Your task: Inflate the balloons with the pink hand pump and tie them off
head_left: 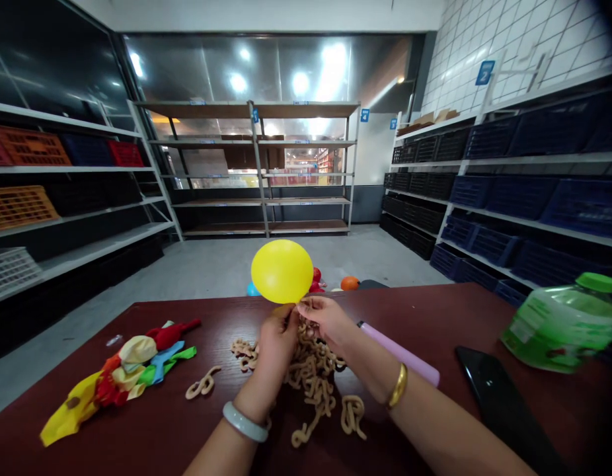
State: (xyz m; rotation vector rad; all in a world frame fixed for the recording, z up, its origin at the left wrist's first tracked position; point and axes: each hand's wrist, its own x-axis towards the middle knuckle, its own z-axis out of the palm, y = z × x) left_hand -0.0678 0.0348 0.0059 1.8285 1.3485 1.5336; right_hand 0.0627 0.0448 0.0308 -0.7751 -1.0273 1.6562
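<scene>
Warehouse shelving behind a dark red table (435, 311), with both hands at a yellow balloon (282, 271) in the middle of the frame.

At centre, the left hand (279, 334) and right hand (326, 317) pinch the inflated balloon's neck, fingers closed on it just above a pile of tan loops (316, 377). Deflated balloons (127, 370) lie at lower left. A pink pump (405, 357) sits just right of the hands, with a black phone (489, 390) and a green bottle (558, 324) at far right.
</scene>
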